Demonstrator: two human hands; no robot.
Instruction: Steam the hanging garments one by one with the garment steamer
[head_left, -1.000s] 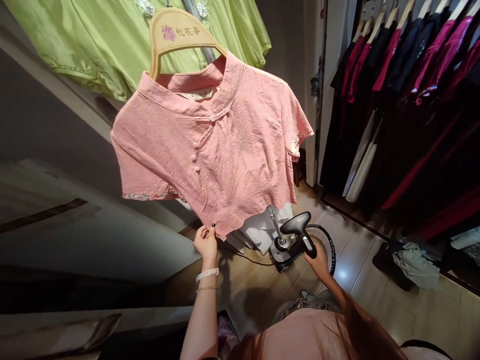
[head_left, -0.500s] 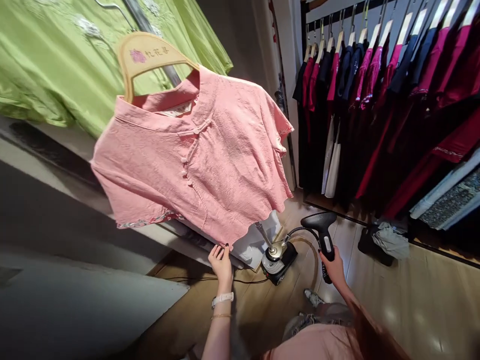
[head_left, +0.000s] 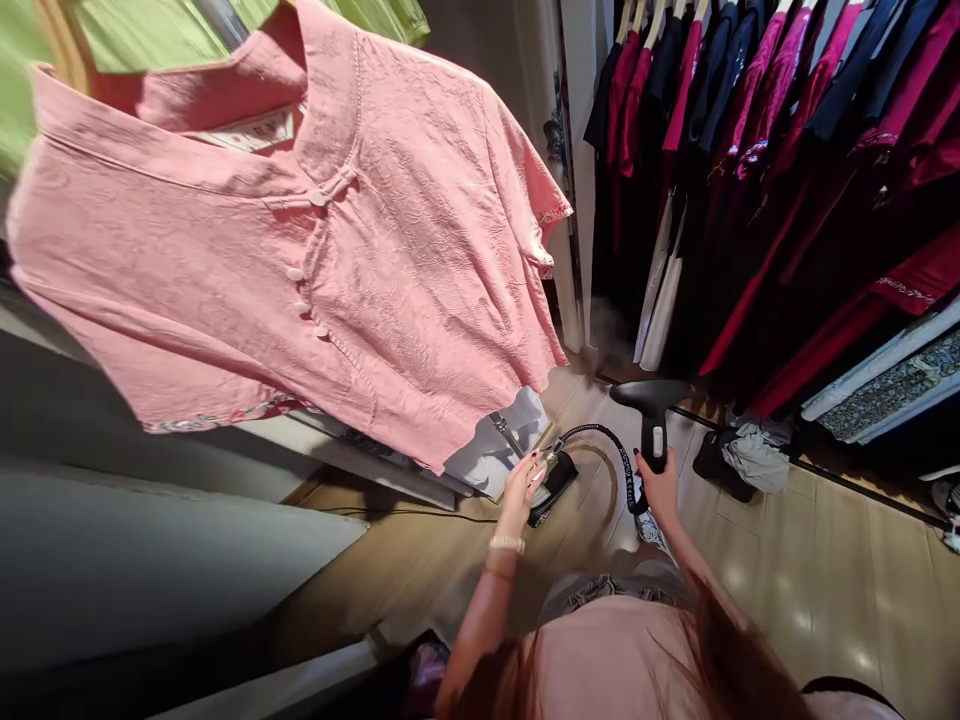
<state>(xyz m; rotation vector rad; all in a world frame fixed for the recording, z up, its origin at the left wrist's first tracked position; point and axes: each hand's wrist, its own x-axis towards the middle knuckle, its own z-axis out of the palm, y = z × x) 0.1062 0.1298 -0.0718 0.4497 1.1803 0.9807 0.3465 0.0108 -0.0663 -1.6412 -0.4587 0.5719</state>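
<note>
Pink blouse (head_left: pixel 300 240) of crinkled, softly textured cloth hangs tilted across the upper left of the frame, with a stand collar and four small pale knot buttons (head_left: pixel 302 307) going down its front. Its lower edge ends just above the person's left hand (head_left: pixel 521 490). Curved wooden hanger (head_left: pixel 54 30) shows only a little at the top left corner, in front of one shiny green garment (head_left: pixel 97 40).

The left hand has the fingers half open and slightly curved, with dark nails, and it has hold of nothing that I can see. It is near the blouse hem and over the black steamer base (head_left: pixel 556 487). The right hand (head_left: pixel 660 485) is closed around the handle of one black handheld steamer head (head_left: pixel 652 410), which points up and away. One black ribbed hose (head_left: pixel 604 445) curves from this head down to the base.

The left wrist has two bands, one white and one thin gold. At the upper right, many garments in navy, magenta and deep red (head_left: pixel 720 130) hang on a rail above the glossy wood floor (head_left: pixel 825 590).
</note>
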